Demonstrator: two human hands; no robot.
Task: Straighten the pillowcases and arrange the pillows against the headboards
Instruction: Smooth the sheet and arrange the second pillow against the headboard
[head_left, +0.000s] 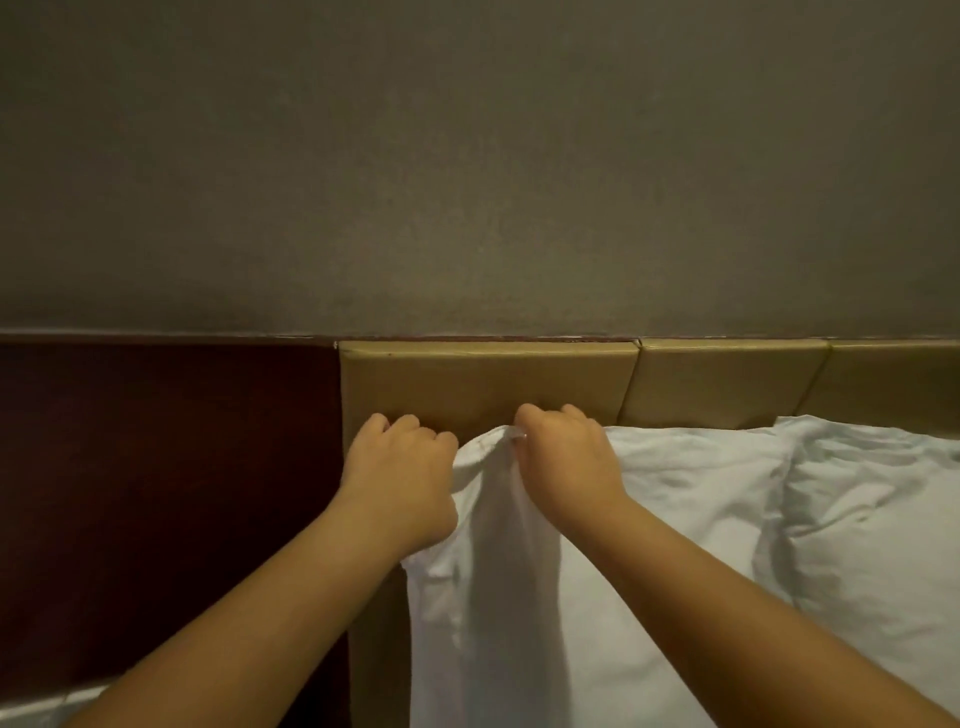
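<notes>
Got left grip (400, 467) and right grip (566, 462) fisted on the pillowcase (493, 545) edge; could easily yank unevenly and leave it twisted.

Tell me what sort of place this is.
Probably a bedroom, perhaps a hotel room. A padded tan headboard in panels stands against a grey wall, and white pillows lie against it. The left hand and the right hand grip a white pillowcase.

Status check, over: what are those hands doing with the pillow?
Both busy: left hand and right hand grip pillowcase, bunched at top, by tan headboard; second pillow lies right. Nothing blocking.
</notes>
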